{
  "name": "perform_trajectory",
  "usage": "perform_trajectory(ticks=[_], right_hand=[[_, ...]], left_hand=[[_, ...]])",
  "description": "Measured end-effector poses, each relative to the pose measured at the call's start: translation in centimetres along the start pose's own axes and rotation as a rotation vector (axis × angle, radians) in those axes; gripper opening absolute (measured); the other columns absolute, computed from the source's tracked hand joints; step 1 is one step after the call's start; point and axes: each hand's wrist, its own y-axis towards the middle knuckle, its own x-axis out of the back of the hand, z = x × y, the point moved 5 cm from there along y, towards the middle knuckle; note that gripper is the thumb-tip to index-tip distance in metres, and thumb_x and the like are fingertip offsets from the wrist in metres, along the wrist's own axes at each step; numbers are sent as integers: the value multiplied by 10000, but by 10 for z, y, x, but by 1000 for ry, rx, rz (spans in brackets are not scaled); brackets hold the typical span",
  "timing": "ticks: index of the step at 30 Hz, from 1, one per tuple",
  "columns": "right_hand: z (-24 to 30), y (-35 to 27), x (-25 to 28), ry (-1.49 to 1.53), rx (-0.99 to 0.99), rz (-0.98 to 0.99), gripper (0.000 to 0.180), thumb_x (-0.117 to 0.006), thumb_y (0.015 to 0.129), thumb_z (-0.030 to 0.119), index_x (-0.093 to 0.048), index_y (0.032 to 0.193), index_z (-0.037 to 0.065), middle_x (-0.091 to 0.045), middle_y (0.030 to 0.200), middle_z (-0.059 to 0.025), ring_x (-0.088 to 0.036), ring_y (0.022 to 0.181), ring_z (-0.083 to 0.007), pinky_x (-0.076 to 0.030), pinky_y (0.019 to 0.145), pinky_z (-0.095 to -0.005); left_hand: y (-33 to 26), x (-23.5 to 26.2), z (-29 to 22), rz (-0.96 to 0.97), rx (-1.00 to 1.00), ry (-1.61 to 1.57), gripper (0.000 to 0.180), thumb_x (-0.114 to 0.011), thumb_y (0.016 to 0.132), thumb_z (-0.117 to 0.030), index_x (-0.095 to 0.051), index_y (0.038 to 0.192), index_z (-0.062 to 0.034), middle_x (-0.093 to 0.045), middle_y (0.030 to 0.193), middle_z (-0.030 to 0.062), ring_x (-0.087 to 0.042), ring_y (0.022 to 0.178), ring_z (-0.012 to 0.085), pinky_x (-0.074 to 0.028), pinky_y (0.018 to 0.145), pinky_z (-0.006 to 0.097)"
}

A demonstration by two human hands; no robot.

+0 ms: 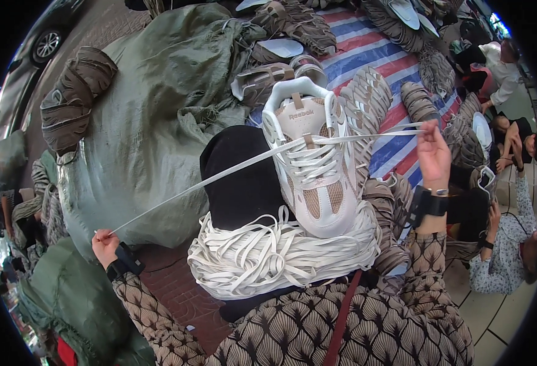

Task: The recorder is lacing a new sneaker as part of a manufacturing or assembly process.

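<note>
Across shoe (318, 201) | left grip (104, 247), right grip (434, 155) pinched tight on lace (253, 163) (both well beyond shoe's edges)

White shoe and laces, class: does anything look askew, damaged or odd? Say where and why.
No damage shows on the white shoe. The untidy spot is the heap of white laces below it in the view: strands cross and loop messily. The single lace stretched between the left hand and right hand seems deliberate.
</note>
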Motion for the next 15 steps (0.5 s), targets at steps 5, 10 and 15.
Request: perform_trajectory(ticks=[5, 10, 15], right_hand=[[193, 29, 131, -180, 195, -237, 200, -517, 924, -60, -532, 1123, -66, -569, 959, -128, -521, 808, -198, -466, 735, -293], [383, 17, 125, -538, 434, -339, 293, -506, 933, -31, -504, 1225, -51, -540, 883, -68, -403, 611, -107, -374, 528, -238], [165, 10, 18, -801, 258, -115, 357, -479, 989, 87, -448, 1337, 15, -542, 903, 15, -317, 548, -17, -262, 466, -173]], left_hand=[[-29, -58, 56, -225, -34, 174, 326, -430, 1007, -183, -359, 693, -133, -260, 562, -28, -246, 469, 97, -214, 416, 279], [-18, -73, 92, -139, -202, 545, 88, -518, 986, -124, -557, 979, -46, -516, 761, -10, -289, 505, 66, -264, 445, 240], [-106, -266, 184, 198, -182, 858, 403, -579, 954, -109, -495, 1323, 31, -643, 1169, 112, -346, 531, 18, -303, 476, 169]])
